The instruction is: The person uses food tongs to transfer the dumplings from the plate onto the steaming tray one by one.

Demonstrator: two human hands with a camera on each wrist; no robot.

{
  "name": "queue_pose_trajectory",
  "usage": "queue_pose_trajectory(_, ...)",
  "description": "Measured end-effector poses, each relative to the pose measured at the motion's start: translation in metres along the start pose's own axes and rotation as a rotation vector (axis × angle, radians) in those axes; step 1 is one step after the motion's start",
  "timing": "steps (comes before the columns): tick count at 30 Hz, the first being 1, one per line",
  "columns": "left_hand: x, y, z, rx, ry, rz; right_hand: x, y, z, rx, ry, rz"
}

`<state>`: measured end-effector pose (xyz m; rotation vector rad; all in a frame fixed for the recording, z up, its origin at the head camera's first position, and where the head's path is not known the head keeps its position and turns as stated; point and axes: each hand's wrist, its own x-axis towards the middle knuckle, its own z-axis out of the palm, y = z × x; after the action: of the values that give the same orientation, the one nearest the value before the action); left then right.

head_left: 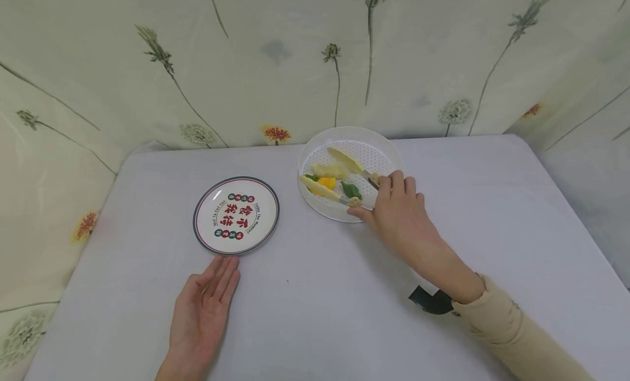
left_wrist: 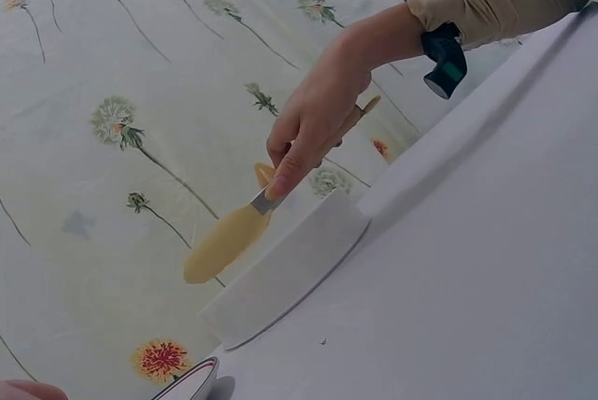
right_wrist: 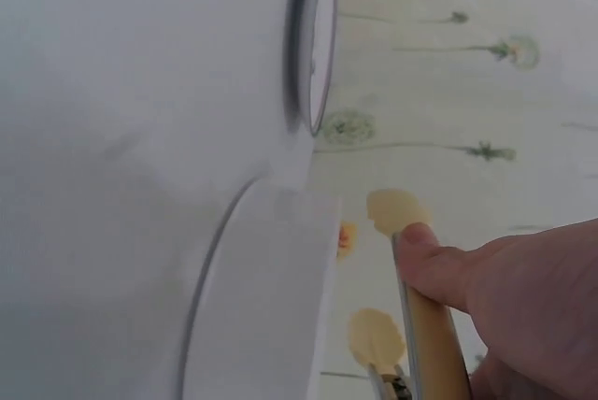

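My right hand (head_left: 401, 220) grips a pair of tongs (head_left: 346, 159) with pale yellow, spoon-shaped ends. The two ends are spread apart over a round white basket (head_left: 379, 151) with a perforated bottom. Inside it lie a pale yellow food piece (head_left: 328, 170), a yellow-orange piece (head_left: 327, 182) and a dark green piece (head_left: 351, 189); their exact kinds are unclear. In the left wrist view, the near tong end (left_wrist: 224, 243) is above the basket's rim. Palm up and fingers extended, my left hand (head_left: 204, 310) lies at the near rim of a round plate (head_left: 211, 206); whether it touches is unclear.
A white cloth (head_left: 305, 315) covers the table. Behind it hangs a flower-patterned curtain (head_left: 295, 69). The plate bears red and green printing and stands left of the basket, with a gap between them. A dark strap-like device (head_left: 430, 302) is at the right wrist.
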<state>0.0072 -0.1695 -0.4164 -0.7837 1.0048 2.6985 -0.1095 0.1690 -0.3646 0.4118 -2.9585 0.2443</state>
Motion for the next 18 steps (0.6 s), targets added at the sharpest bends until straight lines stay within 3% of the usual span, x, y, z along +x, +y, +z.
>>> queue_pose_trajectory(9,0.000,0.001,0.000,0.004,-0.003,-0.001,-0.007,-0.023,0.006,0.052,-0.075,-0.052)
queue_pose_trajectory(18,0.001,0.000,-0.001,0.006,0.009,-0.001,-0.009,-0.044,0.009,0.032,-0.051,-0.132)
